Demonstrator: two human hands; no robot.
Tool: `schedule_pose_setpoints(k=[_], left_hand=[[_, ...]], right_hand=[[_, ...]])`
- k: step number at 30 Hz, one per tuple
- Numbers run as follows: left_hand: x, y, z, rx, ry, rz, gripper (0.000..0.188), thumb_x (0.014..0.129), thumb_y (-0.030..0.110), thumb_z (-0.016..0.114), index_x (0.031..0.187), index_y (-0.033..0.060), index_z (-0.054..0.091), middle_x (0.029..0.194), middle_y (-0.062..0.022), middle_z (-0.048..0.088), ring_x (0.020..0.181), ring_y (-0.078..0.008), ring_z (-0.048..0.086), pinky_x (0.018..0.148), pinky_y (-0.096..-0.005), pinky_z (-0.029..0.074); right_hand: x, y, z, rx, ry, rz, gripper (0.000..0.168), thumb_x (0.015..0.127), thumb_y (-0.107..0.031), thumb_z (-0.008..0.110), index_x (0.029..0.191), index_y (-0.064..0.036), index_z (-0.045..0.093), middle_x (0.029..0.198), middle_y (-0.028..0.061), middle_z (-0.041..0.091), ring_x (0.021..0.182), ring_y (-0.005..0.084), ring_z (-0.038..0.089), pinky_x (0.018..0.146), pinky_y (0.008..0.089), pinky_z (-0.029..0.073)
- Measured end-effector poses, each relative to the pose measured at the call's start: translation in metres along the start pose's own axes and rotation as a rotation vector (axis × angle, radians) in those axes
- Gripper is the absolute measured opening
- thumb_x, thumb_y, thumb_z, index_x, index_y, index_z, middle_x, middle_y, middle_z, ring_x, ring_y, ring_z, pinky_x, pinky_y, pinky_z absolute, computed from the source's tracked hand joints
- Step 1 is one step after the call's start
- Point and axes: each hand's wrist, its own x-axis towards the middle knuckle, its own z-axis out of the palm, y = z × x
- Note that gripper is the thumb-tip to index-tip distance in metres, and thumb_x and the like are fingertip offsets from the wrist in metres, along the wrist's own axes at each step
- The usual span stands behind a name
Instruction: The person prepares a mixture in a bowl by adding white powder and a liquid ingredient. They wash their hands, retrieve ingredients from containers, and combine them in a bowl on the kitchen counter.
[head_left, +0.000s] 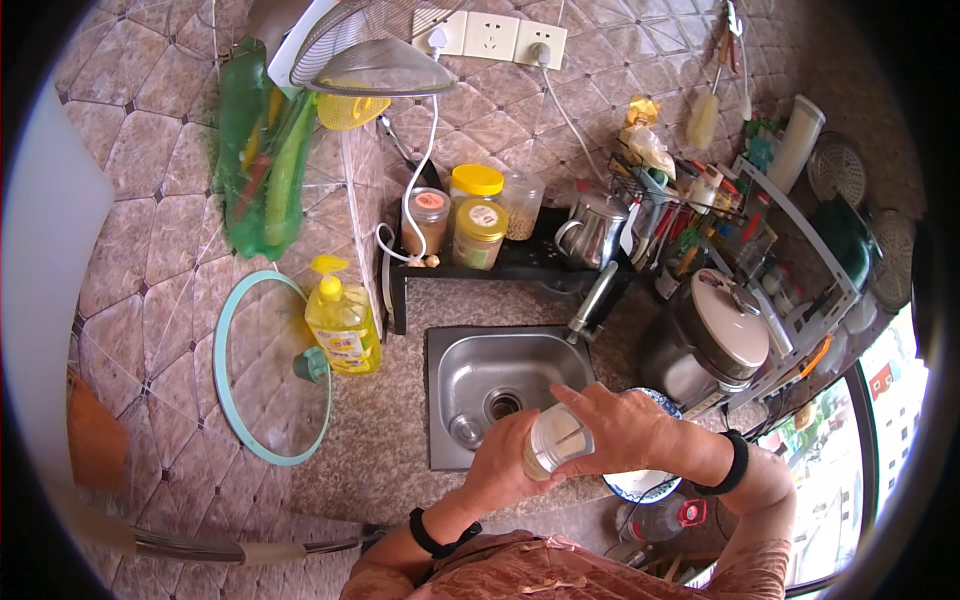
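Observation:
A small clear plastic jar (556, 441) with something pale inside is held tilted above the front right of the steel sink (442, 397). My left hand (501, 463) wraps the jar's side from the left. From the right, the fingers and thumb of my right hand (611, 427) grip its rim end. Whether a lid is on the jar cannot be told. Below the hands, the sink shows its drain (502, 403) and a small round clear or metal piece (466, 430) near its left corner. Partly hidden by my right hand is a blue-and-white bowl (641, 484).
Behind the sink, a black shelf (525, 262) carries several jars (480, 232) and a steel pot (598, 225). The faucet (592, 300) rises at the back right, near an electric cooker (705, 330). Left stand a yellow soap bottle (343, 330) and a teal-rimmed glass lid (221, 360).

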Motion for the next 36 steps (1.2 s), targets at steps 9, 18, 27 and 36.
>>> schedule_pose_setpoints(k=[9, 18, 27, 36], left_hand=[[0.023, -0.002, -0.007, -0.001, 0.215, 0.007, 0.096, 0.057, 0.027, 0.084, 0.130, -0.0002, 0.028, 0.124, -0.0229, 0.037, 0.114, -0.0395, 0.041, 0.093, -0.0461, 0.037], [-0.030, -0.033, -0.025, -0.104, 0.199, -0.237, 0.080, 0.072, 0.015, 0.076, 0.134, 0.0044, 0.027, 0.137, -0.0210, 0.023, 0.116, -0.0314, 0.045, 0.089, -0.0371, 0.046], [-0.077, -0.036, -0.045, -0.043, 0.257, -0.409, 0.058, 0.071, 0.000, 0.070, 0.122, 0.0035, 0.042, 0.132, -0.0168, 0.033, 0.100, -0.0239, 0.058, 0.084, -0.0340, 0.049], [-0.099, -0.039, -0.058, -0.045, 0.303, -0.525, 0.056, 0.072, 0.001, 0.070, 0.120, 0.0022, 0.043, 0.131, -0.0162, 0.035, 0.099, -0.0231, 0.058, 0.083, -0.0344, 0.048]], right_hand=[[0.024, 0.015, -0.001, -0.022, 0.359, -0.194, 0.079, 0.066, -0.038, 0.072, 0.133, -0.015, 0.037, 0.110, 0.0193, 0.045, 0.096, 0.0382, 0.055, 0.080, 0.0443, 0.049], [0.122, 0.089, -0.083, -0.178, 0.775, -0.034, 0.080, 0.065, -0.033, 0.072, 0.133, -0.013, 0.035, 0.123, 0.0224, 0.041, 0.108, 0.0420, 0.046, 0.092, 0.0455, 0.042], [0.226, 0.132, -0.078, -0.184, 0.715, 0.161, 0.080, 0.064, -0.034, 0.069, 0.130, -0.002, 0.037, 0.125, 0.0204, 0.043, 0.108, 0.0412, 0.045, 0.094, 0.0416, 0.039], [0.262, 0.148, -0.067, -0.033, 0.543, 0.305, 0.071, 0.069, -0.036, 0.066, 0.127, -0.004, 0.040, 0.120, 0.0201, 0.049, 0.110, 0.0381, 0.048, 0.096, 0.0409, 0.038]])
